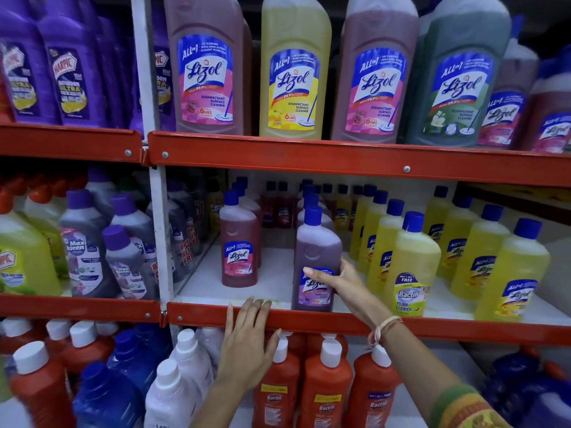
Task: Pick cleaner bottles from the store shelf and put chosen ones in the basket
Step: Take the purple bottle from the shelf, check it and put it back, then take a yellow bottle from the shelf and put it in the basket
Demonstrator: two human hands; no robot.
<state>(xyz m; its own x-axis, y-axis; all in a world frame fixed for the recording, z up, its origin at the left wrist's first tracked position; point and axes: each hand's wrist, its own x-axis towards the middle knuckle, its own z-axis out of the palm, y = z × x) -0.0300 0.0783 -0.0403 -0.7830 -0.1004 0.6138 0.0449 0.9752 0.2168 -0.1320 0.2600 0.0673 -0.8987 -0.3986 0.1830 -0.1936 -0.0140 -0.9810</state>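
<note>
Low in the frame's centre, my right hand (343,284) wraps its fingers around the purple Lizol bottle (315,261) on the middle shelf (309,319); my left hand (247,341) rests open. Next, I judge: lift clear, find the unseen basket.

Red metal shelf rails (309,159) with bolts run from 9 to 3 o'clock; white upright post (160,230) at 9; white shelf boards (204,282) between.

Held purple bottle (315,261): "Lizol" | yellow bottle (409,273) right of grip read "Bactin Floor Cleaner" | purple bottles (71,72) far upper-left read "Harpic"
</note>
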